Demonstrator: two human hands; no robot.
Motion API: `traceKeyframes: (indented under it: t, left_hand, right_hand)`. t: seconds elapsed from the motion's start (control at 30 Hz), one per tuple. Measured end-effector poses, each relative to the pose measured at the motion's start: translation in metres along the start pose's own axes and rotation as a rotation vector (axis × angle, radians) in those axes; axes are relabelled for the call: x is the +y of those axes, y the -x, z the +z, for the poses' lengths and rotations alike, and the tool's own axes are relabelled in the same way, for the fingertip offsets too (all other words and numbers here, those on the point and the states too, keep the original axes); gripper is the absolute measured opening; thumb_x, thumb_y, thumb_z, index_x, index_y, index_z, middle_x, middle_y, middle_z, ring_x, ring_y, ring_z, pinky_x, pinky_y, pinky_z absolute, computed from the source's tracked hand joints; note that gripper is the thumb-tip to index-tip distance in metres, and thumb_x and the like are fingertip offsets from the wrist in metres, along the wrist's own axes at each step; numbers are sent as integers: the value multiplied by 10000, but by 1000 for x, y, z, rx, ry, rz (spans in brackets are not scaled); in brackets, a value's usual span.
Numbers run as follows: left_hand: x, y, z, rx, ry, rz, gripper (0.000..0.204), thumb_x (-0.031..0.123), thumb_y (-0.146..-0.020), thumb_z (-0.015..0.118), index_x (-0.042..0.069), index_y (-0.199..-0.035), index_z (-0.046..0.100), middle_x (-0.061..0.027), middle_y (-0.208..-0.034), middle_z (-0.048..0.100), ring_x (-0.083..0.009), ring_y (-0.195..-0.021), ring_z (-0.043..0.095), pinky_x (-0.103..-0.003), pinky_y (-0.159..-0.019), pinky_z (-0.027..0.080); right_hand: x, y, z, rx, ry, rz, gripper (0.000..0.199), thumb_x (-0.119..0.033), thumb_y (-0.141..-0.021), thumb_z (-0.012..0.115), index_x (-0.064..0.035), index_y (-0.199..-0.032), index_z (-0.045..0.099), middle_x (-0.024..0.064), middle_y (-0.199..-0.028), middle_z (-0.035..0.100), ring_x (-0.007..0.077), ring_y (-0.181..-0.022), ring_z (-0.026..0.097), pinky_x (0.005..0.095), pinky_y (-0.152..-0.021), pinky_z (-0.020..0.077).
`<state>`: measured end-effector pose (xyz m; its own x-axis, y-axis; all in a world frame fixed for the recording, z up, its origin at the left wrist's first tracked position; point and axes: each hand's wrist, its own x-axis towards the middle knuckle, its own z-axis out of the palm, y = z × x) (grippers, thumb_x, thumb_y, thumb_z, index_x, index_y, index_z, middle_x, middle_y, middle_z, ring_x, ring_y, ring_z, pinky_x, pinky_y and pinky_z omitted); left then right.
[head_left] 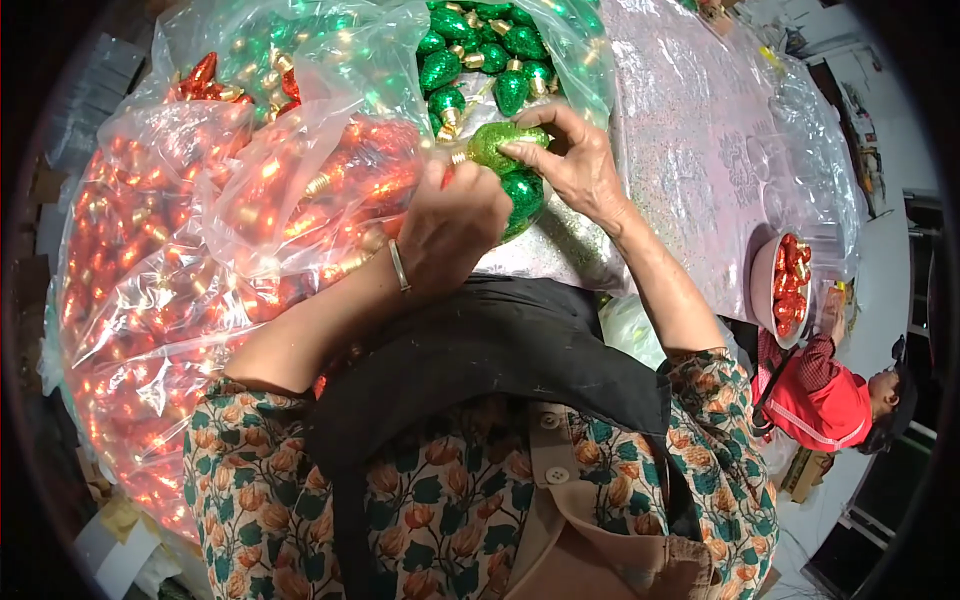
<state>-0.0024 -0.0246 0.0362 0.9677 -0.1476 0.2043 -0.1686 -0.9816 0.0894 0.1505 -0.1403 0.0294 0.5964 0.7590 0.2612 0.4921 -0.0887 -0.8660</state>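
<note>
My right hand [580, 165] grips a lime-green glittery bulb-shaped ornament [492, 148] between thumb and fingers, its gold cap pointing left. My left hand [455, 215], a bracelet on its wrist, is closed right at that cap. A small bit of red shows at its fingers; what they hold is mostly hidden. Just below the lime ornament sits a dark green ornament [522, 195], partly covered by my left hand. Beyond my hands, several dark green ornaments [510, 90] with gold caps lie in the mouth of an opened clear plastic bag [585, 60].
A large clear bag of red ornaments [150, 260] fills the left side. Glitter is scattered over the plastic-covered table [680, 120]. At the right, a pink bowl [762, 285] holds red ornaments, near another person in a red vest [820, 400].
</note>
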Motion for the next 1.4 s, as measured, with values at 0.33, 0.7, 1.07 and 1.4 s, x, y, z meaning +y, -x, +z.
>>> traceKeyframes:
  t: [0.33,0.7,1.07,1.4]
  left_hand:
    - [-12,-16,24,97,66,66,654,346,-779,642,19,-1291,398,-210,-1307,408,-353,-1219,385,-506,-1008,272]
    - [-9,-82,8,45,246,61,710,303,-812,624,39,-1385,299,-225,-1428,257,-376,-1347,209,-529,-1067,163]
    - [-90,18,-98,335,64,-512,379,133,-817,642,-22,-1149,545,-202,-1287,470,-341,-1203,439,-436,-995,348]
    - [-133,85,-98,919,115,-497,214,18,-918,482,-97,-1097,503,-159,-727,578,-176,-553,529,-257,-502,462]
  right_hand:
    - [5,31,-10,104,609,-355,296,-143,-768,660,-32,-1038,612,160,-1048,552,321,-1013,517,397,-823,426]
    - [11,70,-47,-66,633,-441,158,-100,-674,632,-63,-772,514,104,-824,460,266,-806,491,393,-696,422]
    - [70,86,-194,246,878,-92,81,-15,-708,539,-20,-758,475,136,-805,459,299,-782,500,393,-657,439]
    - [224,-116,-362,693,1397,405,391,-160,-765,592,-71,-1135,504,169,-1184,489,300,-1110,476,444,-881,413]
